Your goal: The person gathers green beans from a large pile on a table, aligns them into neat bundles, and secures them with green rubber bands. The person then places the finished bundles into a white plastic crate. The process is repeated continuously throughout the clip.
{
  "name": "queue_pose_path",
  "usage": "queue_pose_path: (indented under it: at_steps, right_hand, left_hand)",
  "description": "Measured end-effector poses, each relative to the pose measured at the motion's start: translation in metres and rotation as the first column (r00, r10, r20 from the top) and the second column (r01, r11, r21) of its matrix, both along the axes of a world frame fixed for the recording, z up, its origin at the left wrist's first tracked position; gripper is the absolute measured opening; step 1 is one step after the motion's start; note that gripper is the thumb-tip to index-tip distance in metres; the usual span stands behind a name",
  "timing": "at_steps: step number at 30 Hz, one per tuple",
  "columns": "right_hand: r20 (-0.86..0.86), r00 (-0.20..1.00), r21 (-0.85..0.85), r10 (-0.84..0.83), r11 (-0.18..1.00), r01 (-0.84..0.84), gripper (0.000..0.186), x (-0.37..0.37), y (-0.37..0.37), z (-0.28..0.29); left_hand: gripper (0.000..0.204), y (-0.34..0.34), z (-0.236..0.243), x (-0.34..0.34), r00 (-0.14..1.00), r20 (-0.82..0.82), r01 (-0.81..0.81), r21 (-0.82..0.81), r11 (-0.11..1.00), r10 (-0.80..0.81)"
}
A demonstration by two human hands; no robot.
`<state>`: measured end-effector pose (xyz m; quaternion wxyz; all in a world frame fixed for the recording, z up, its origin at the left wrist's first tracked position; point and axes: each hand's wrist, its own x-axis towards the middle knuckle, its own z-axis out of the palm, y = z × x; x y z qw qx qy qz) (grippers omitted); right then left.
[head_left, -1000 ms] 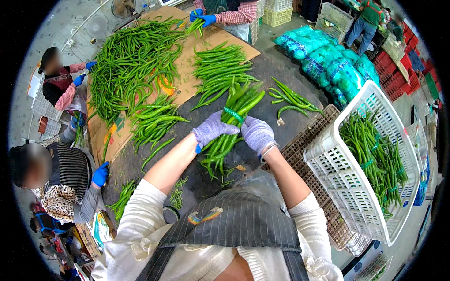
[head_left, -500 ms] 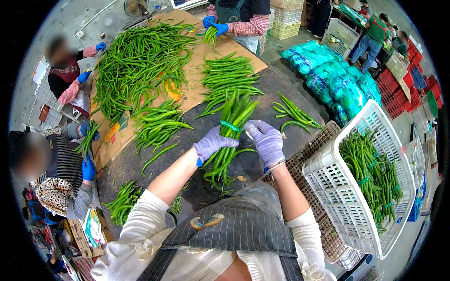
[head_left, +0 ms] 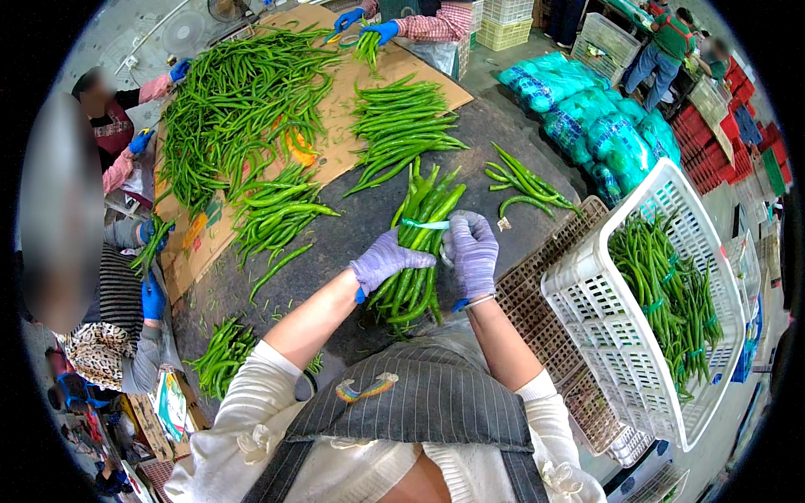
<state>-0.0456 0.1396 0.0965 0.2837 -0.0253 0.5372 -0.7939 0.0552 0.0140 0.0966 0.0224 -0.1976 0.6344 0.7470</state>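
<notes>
Over the worktop (head_left: 480, 134), the left hand (head_left: 392, 261) is clasping a bundle of green peppers (head_left: 430, 201), seemingly keeping the pods together, while the right hand (head_left: 472, 250) is pinching a green band (head_left: 426, 224), apparently holding it taut.

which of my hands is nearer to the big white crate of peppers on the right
Right. Your right hand is left of the white crate, apart from it; your left hand is farther left, holding the pepper bundle.
</notes>
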Motion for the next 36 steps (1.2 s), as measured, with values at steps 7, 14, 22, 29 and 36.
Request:
queue_pose_path:
  at_steps: [7,14,22,29,36]
  right_hand:
    - [0.038,0.981,-0.160,-0.189,0.968,0.193,0.015,0.007,-0.010,-0.005]
    - [0.063,0.998,-0.176,0.011,0.984,0.000,0.024,-0.001,0.006,0.005]
    - [-0.416,0.493,0.826,0.764,0.545,-0.147,0.046,-0.025,0.072,0.054]
    - [-0.520,0.440,0.744,0.732,0.641,-0.187,0.038,-0.023,0.092,0.031]
    - [-0.779,0.337,0.420,0.528,0.840,-0.345,0.032,-0.080,0.041,-0.060]
  left_hand:
    - [0.053,0.021,-0.018,-0.012,0.996,-0.071,-0.044,0.211,0.976,0.061]
    - [0.052,0.025,-0.014,-0.009,0.990,0.021,-0.139,0.266,0.954,0.139]
    - [0.052,-0.025,-0.019,-0.012,0.970,0.028,-0.233,-0.146,0.961,0.240]
    - [0.060,-0.024,0.016,-0.018,0.994,-0.023,-0.108,-0.059,0.992,0.107]
    - [0.080,0.001,0.061,-0.012,0.834,-0.147,0.460,-0.348,0.817,-0.532]
